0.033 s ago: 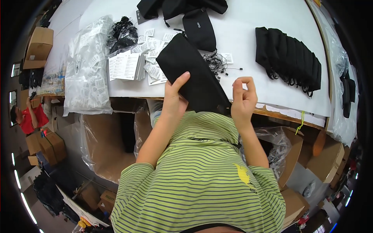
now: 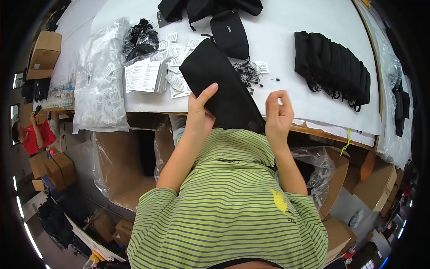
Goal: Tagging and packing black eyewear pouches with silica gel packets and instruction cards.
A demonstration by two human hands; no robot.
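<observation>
My left hand [image 2: 200, 112] is closed on the left side of a black fabric pouch [image 2: 224, 89], thumb lying on top. The pouch slants over the near edge of the table. Beside its lower right corner is my right hand [image 2: 279, 112], fingers curled and pinched together; whatever may be in them is too small to make out. Just beyond the pouch lies a tangle of black strings [image 2: 248, 74]. A second black pouch [image 2: 230, 35] with a small white mark rests farther back, and loose white labels [image 2: 177, 81] are scattered to the left.
A stack of printed white cards [image 2: 143, 77] stands left of the labels, near a clear bag of labels [image 2: 101, 85] overhanging the edge. Overlapping black pouches [image 2: 332, 67] form a row at the right. Below the table are cardboard boxes [image 2: 121, 161]. A person in red [image 2: 38, 136] is far left.
My right hand has shifted slightly left, and its fingers have moved a little. My left hand and the pouch have barely moved.
</observation>
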